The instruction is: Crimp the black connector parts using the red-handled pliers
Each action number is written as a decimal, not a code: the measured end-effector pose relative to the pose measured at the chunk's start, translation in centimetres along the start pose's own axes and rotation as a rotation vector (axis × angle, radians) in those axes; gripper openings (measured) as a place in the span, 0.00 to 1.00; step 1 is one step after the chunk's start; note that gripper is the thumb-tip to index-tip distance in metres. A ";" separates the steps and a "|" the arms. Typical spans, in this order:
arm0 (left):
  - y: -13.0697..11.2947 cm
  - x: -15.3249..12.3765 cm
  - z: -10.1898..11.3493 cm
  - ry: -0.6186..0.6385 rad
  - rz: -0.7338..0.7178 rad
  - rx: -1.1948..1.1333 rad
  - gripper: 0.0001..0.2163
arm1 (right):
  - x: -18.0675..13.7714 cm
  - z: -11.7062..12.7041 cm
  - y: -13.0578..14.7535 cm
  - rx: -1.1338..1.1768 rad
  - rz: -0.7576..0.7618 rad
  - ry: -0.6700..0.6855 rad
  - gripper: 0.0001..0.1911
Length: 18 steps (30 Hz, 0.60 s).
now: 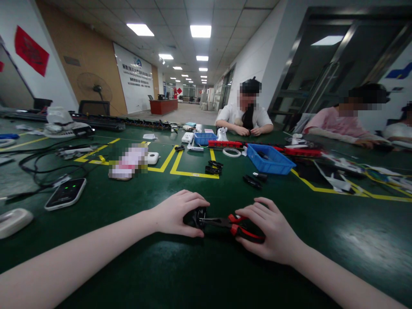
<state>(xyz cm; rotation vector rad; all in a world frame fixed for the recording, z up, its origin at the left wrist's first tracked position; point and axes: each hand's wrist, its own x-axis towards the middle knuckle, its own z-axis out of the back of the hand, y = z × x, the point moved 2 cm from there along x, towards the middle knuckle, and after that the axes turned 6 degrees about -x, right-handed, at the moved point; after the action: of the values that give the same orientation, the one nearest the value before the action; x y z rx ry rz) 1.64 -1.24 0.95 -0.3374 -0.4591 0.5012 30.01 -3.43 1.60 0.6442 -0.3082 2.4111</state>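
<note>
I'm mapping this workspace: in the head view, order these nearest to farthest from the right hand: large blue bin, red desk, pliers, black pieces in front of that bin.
1. Pliers: held in the right hand.
2. Black pieces: ahead of the hand.
3. Large blue bin: just beyond those pieces.
4. Red desk: far in the background, left of center.

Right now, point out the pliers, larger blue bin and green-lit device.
Pliers (226, 222): head view, near the pivot.
Larger blue bin (273, 168): head view, front wall.
Green-lit device (66, 194): head view, dark face.
</note>
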 end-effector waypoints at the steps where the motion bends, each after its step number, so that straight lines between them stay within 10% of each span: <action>1: 0.0 0.0 0.0 0.005 0.003 -0.002 0.31 | 0.0 0.0 0.0 0.007 0.000 0.003 0.20; 18: -0.2 0.0 -0.1 0.025 -0.028 -0.020 0.31 | 0.0 0.1 0.1 0.033 -0.010 0.042 0.19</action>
<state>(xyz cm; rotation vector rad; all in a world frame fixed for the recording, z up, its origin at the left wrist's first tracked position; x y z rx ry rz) 1.77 -1.39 0.91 -0.3551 -0.4444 0.4647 29.95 -3.56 1.66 0.6075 -0.2483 2.4211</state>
